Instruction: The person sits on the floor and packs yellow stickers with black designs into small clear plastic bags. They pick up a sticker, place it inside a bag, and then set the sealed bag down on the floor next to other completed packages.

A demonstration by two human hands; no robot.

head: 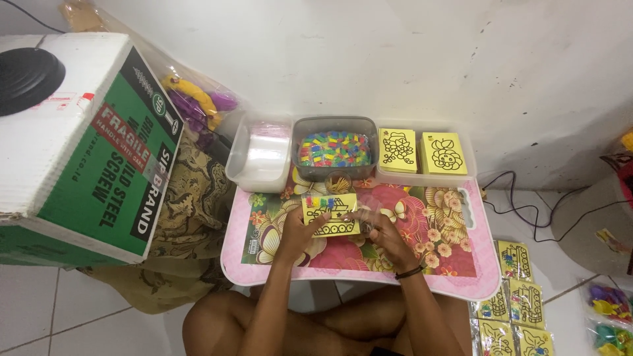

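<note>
A yellow card (331, 214) with a black line drawing and a row of small coloured packets along its top edge sits between both hands over the flowered pink lap table (455, 277). My left hand (295, 232) grips the card's left side. My right hand (381, 235), with a dark band at the wrist, touches the card's right edge with its fingertips. Behind the card stands a clear tub (334, 149) full of small multicoloured packets.
A clear tub of plastic sleeves (262, 155) stands back left, a tray with two stacks of yellow cards (423, 152) back right. A large cardboard box (79, 145) looms at left. Finished bagged cards (517, 303) lie on the floor at right, beside cables (521, 198).
</note>
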